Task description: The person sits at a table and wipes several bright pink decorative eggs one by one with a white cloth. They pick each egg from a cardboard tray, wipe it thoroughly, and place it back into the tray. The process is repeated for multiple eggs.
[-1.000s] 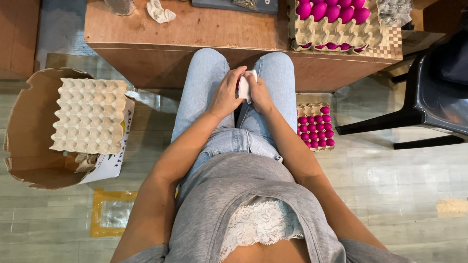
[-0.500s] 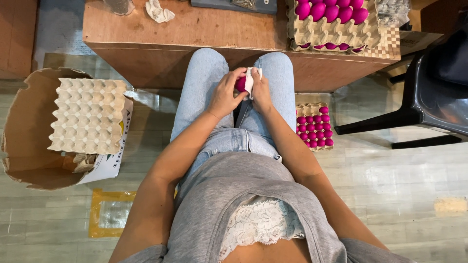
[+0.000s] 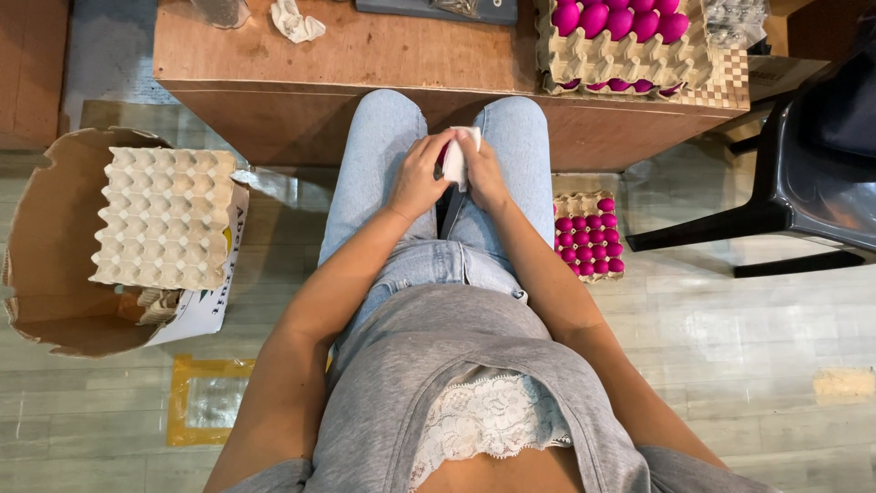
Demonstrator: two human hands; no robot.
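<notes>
Over the lap, near the wooden surface point(image 3: 365, 64), the left hand point(image 3: 418, 178) gripped a bright pink egg point(image 3: 443, 155) while the right hand point(image 3: 482, 173) pressed a white cloth point(image 3: 462, 155) against it. Too hard a squeeze could have cracked the shell; a loose grip risked dropping it onto the tiled floor point(image 3: 730, 347).

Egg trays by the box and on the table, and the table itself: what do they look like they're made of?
The empty egg tray on the open box looks like moulded paper pulp: matt, pale grey, with soft-edged cups. The tray holding pink eggs on the table looks the same. The table seems to be plywood or board, brown with faint grain and a dull, worn surface; which one is hard to tell.
</notes>
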